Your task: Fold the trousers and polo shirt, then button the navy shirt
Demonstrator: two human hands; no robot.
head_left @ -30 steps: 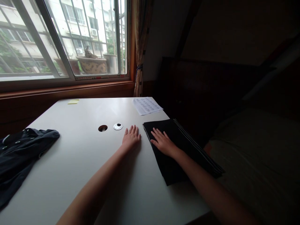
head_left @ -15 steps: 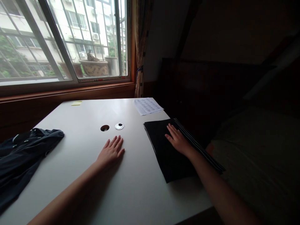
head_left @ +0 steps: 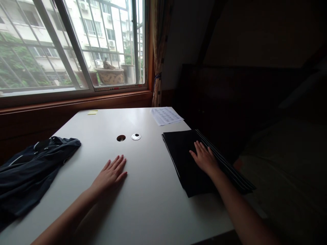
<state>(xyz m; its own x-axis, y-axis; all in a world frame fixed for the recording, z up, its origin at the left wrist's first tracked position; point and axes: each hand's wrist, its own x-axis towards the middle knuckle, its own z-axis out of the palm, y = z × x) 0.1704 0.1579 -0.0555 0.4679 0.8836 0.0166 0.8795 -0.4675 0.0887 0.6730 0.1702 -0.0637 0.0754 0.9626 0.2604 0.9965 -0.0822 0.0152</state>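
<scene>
Head view: your right hand [head_left: 204, 160] is on the folded black cloth [head_left: 182, 165], at right of the white surface [head_left: 150, 183], fingers spread apart; your left hand [head_left: 109, 175], fingers slightly apart, holds nothing; better to press evenly, palm flat, so layers should not slide.

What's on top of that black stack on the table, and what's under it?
The right hand lies palm down on the black stack, hiding the patch beneath it. The stack sits on the white table; anything between them is covered and cannot be seen.
</scene>
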